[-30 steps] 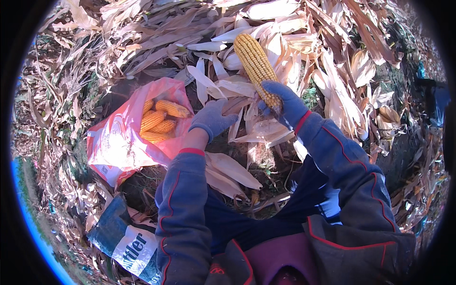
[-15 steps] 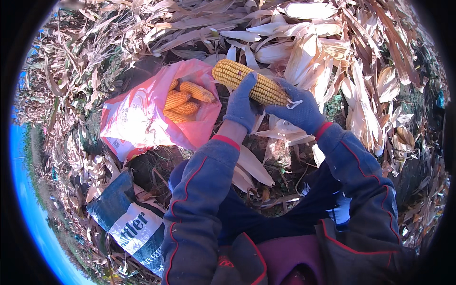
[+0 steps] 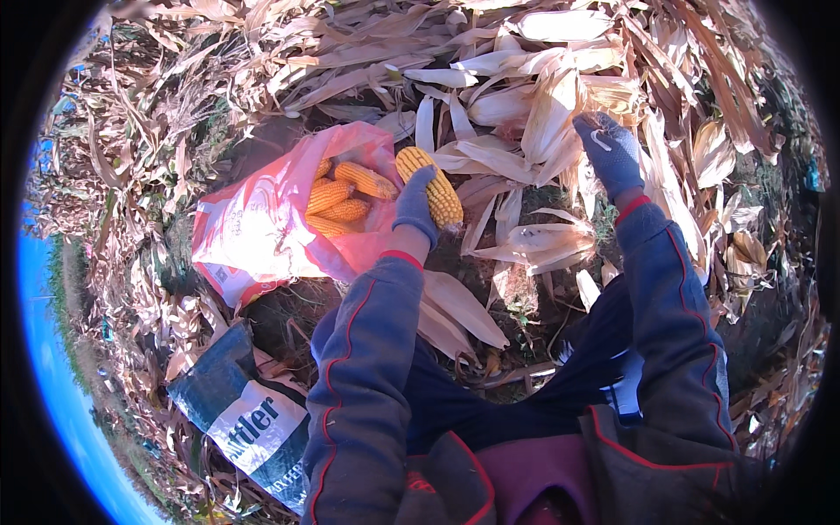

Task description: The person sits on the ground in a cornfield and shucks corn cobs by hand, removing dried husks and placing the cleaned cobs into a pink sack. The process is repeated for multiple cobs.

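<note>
My left hand (image 3: 415,210), in a grey-blue knit glove, is closed around a husked yellow corn cob (image 3: 436,190) beside the mouth of a pink woven sack (image 3: 289,188). Inside the sack lie several orange-yellow cobs (image 3: 350,210). Off to the right, my right hand (image 3: 611,156), gloved alike, hovers by the dry husks (image 3: 551,114). Its fingers look curled, with brownish wisps at their tips; what they hold cannot be made out. A thin white loop (image 3: 601,140) shows across that glove.
Pale corn husks (image 3: 534,245) and dry stalks (image 3: 262,52) cover the ground. A dark green and white printed sack (image 3: 254,420) lies flat at the lower left. My bent legs (image 3: 516,420) are close below the hands.
The hands have parted. My left hand has carried the cob down and slightly left beside the pink sack; my right hand has let go of it and moved up and right to the husks.
</note>
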### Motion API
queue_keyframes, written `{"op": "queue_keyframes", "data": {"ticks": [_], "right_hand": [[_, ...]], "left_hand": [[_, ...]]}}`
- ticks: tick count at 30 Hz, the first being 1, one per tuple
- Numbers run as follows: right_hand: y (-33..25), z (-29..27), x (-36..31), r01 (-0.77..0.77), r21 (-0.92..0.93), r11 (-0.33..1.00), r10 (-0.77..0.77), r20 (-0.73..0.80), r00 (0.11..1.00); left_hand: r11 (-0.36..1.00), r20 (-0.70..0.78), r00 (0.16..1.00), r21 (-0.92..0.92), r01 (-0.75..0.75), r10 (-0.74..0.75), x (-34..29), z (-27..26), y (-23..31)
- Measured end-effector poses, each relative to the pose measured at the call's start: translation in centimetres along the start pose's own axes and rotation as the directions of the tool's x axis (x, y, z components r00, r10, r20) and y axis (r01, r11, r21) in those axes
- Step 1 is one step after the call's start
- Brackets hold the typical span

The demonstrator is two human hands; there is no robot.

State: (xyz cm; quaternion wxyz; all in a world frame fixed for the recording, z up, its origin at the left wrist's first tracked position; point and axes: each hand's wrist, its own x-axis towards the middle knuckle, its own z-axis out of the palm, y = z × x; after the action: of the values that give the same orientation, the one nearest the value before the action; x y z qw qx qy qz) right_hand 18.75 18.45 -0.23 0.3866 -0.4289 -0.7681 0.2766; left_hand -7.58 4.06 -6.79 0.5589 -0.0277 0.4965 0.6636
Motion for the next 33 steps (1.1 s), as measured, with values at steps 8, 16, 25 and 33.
{"op": "queue_keyframes", "data": {"ticks": [8,16,25,33], "right_hand": [[-2.0,0.3,-0.5,-0.122,0.045,0.992,0.118,0.078,0.990],[-0.4,3.2,0.2,-0.209,-0.132,0.969,0.239,0.275,0.931],[0.8,9.8,-0.4,-0.130,-0.194,0.972,0.228,0.678,0.699],[-0.2,15.6,-2.8,0.152,-0.508,0.848,0.339,0.741,0.580]], "left_hand": [[0.926,-0.342,0.909,-0.203,-0.318,0.237,4.9,-8.2,7.2],[0.919,-0.110,0.985,0.387,-0.080,0.132,-2.8,-5.1,11.6],[-0.081,0.268,0.563,0.939,-0.335,0.782,-10.7,-3.1,14.3],[-0.503,0.471,0.845,0.810,-0.301,0.253,-10.1,-5.4,11.8]]}}
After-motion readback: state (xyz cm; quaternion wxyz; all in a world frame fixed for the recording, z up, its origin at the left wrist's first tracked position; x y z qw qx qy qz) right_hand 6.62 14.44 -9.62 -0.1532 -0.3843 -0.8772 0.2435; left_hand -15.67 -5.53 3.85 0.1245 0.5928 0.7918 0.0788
